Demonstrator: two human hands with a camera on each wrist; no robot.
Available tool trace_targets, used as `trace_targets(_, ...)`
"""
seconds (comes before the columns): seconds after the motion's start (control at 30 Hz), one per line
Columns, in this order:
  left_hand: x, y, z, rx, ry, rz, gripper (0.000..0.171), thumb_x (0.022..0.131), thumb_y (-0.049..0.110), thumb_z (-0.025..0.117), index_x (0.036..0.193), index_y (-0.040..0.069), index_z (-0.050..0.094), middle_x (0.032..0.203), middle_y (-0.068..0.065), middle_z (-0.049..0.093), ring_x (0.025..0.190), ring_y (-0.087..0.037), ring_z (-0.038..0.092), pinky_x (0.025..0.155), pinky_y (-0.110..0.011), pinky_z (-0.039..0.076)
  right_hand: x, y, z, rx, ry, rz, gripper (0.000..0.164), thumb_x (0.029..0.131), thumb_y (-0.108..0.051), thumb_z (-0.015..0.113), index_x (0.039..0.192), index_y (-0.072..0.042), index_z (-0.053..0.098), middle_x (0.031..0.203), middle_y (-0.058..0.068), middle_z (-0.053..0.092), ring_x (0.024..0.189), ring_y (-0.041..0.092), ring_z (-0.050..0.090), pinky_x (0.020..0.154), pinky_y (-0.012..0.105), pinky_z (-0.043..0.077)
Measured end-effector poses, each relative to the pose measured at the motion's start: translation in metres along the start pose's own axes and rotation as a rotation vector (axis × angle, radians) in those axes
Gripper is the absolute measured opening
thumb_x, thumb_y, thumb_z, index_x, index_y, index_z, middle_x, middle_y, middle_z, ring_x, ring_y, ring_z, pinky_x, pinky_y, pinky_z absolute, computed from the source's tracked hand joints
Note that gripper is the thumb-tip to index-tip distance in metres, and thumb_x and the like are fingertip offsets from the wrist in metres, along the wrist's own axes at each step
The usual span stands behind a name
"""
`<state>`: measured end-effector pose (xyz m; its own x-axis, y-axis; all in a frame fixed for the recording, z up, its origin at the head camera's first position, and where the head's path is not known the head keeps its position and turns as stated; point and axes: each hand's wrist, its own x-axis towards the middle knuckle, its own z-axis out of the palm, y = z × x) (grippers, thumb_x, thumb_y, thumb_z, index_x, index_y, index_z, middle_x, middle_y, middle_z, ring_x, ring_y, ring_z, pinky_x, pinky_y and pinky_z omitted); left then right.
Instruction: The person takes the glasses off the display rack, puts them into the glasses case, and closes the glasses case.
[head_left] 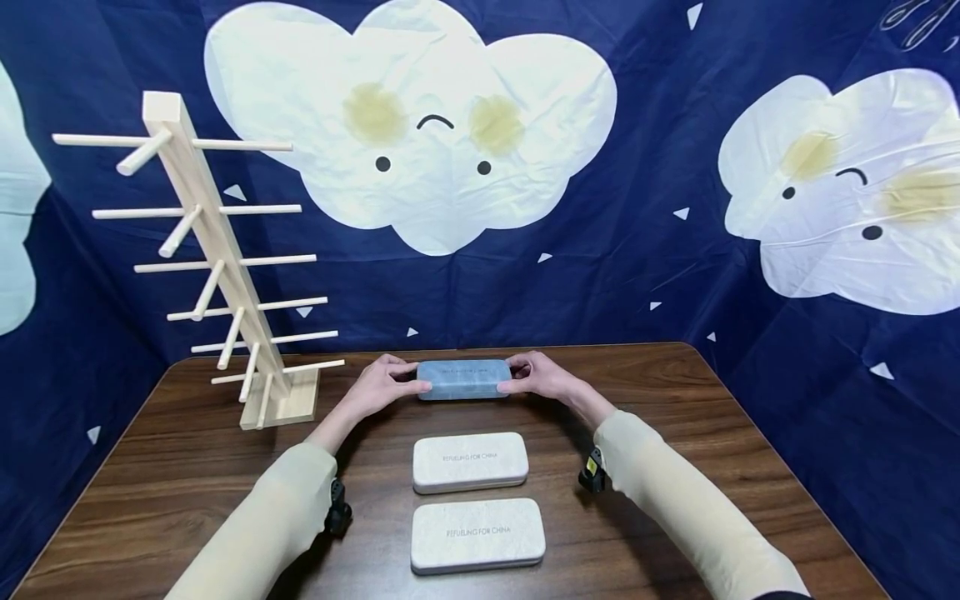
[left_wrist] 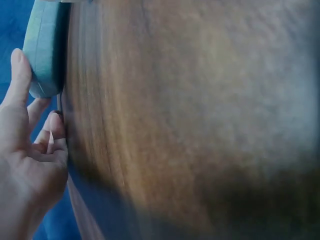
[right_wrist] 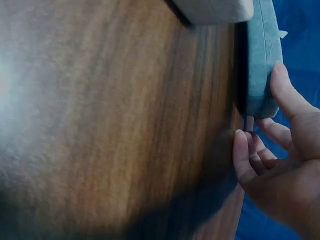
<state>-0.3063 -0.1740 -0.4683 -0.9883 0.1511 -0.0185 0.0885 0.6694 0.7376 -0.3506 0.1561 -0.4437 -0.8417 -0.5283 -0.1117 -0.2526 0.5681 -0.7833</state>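
Observation:
Near the back edge of the table, a blue glasses case (head_left: 463, 380) lies crosswise between the two hands. My left hand (head_left: 384, 385) pinches its left end, the thumb on the near side and the fingers at the end. At the opposite end my right hand (head_left: 545, 377) grips it the same way. The left wrist view shows the left thumb (left_wrist: 19, 75) against the case (left_wrist: 45, 60). In the right wrist view the right thumb (right_wrist: 284, 87) presses on the case (right_wrist: 261, 65). Whether its underside touches the table cannot be told.
Two white glasses cases, a farther one (head_left: 470, 463) and a nearer one (head_left: 477, 536), lie in line in front of the blue one on the wooden table (head_left: 660, 517). A wooden peg rack (head_left: 217, 225) stands at the back left. Blue cloth (head_left: 652, 167) hangs behind the table.

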Motion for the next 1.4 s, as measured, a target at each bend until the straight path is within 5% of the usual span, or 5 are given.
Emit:
trace_targets(0.53,-0.001,-0.001,0.005,0.030,0.043,0.051,0.075,0.079,0.048,0.087,0.140,0.011,0.064,0.138,-0.020,0.058,0.130,-0.037,0.054,0.112,-0.052,0.042,-0.004,0.003,0.005,-0.040,0.084,0.026,0.067,0.080,-0.017,0.089,0.137,0.004,0.060,0.128,0.019,0.068,0.109,0.030,0.066,0.096,0.035,0.053)
trace_targets(0.87,-0.001,0.002,0.008,0.031,0.056,0.061,0.075,0.081,0.044,0.086,0.142,0.008,0.061,0.139,-0.023,0.056,0.131,-0.039,0.052,0.112,-0.053,0.041,-0.006,0.007,0.009,-0.089,0.116,0.038,0.068,0.083,-0.022,0.087,0.142,-0.002,0.059,0.141,0.017,0.062,0.121,0.033,0.064,0.107,0.046,0.050)
trace_targets(1.07,-0.001,0.005,0.012,0.048,0.050,0.057,0.077,0.083,0.044,0.085,0.144,0.006,0.058,0.141,-0.024,0.053,0.133,-0.042,0.050,0.113,-0.055,0.041,-0.010,0.011,0.010,-0.143,0.123,-0.032,0.073,0.087,-0.024,0.084,0.147,0.002,0.052,0.149,0.021,0.056,0.128,0.038,0.061,0.110,0.049,0.048)
trace_targets(1.4,-0.004,0.009,0.007,0.080,0.030,0.075,0.082,0.092,0.046,0.075,0.154,0.002,0.044,0.147,-0.027,0.050,0.137,-0.045,0.048,0.114,-0.058,0.040,-0.015,0.009,0.009,-0.147,0.154,-0.026,0.071,0.091,-0.034,0.080,0.149,-0.005,0.052,0.143,0.019,0.059,0.124,0.035,0.059,0.109,0.049,0.048)
